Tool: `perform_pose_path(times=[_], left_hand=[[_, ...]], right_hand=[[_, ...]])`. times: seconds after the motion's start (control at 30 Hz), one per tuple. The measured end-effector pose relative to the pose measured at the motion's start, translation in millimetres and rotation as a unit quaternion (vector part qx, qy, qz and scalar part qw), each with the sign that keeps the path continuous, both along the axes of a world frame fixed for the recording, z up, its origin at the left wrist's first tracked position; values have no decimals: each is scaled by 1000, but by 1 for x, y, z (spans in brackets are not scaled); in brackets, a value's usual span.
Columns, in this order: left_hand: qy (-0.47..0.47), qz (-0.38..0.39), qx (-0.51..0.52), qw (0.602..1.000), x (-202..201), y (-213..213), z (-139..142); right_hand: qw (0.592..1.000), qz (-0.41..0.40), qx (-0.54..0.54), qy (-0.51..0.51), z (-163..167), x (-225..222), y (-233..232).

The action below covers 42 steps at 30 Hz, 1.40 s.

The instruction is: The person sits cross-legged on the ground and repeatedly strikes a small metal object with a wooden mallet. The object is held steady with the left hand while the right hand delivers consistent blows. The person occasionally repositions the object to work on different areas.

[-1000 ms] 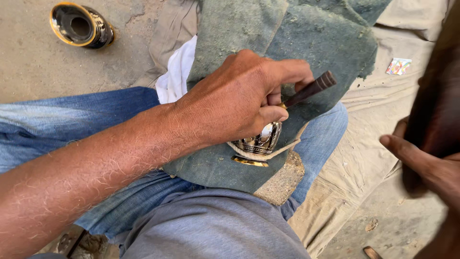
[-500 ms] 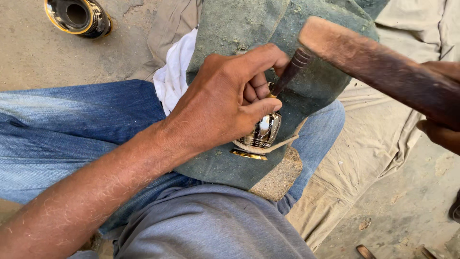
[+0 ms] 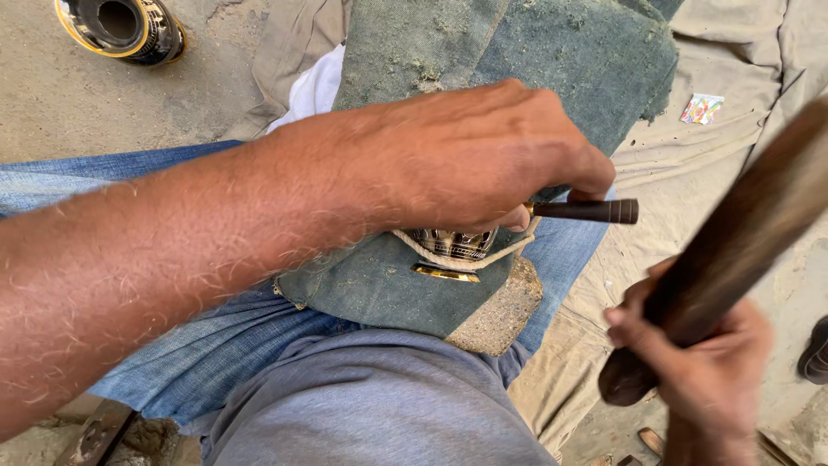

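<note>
My left hand (image 3: 466, 160) is closed around a thin dark metal chisel (image 3: 586, 210) whose end sticks out to the right. Under that hand sits a small black and brass engraved metal piece (image 3: 450, 244), ringed by a pale cord and resting on a green felt pad (image 3: 517, 60) over my lap. My right hand (image 3: 699, 362) at the lower right grips the handle of a brown wooden mallet (image 3: 750, 250), which is raised and blurred, apart from the chisel.
A black and gold round vessel (image 3: 121, 28) lies on the sandy ground at the top left. Beige cloth (image 3: 690, 164) covers the ground to the right, with a small colourful wrapper (image 3: 702, 108) on it. My legs in blue jeans (image 3: 216, 345) fill the lower middle.
The mallet was down near the chisel's end half a second ago and is now lifted back to the right. My left hand has stayed on the chisel; the view has moved closer.
</note>
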State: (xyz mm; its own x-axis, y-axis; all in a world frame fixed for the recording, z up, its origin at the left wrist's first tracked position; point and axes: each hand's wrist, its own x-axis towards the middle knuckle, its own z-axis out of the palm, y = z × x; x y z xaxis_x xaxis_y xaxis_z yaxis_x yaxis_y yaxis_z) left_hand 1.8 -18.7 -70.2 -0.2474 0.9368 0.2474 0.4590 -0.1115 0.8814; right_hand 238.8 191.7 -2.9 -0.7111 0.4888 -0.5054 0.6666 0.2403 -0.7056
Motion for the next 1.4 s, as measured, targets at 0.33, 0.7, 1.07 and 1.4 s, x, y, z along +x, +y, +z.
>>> perform_pose_path(times=[0.33,0.7,1.07,1.4], left_hand=[[-15,-41,-26,999,-6,-2,0],[-3,-106,-144,984,-7,6,20],[30,-177,-127,976,-13,-4,41],[-49,-46,162,984,-27,-20,51]], right_hand=[[997,-38,64,-24,-5,51,-26],[991,-32,113,72,-14,57,-49],[912,118,365,148,-43,90,-47],[954,3,177,244,-65,93,-43]])
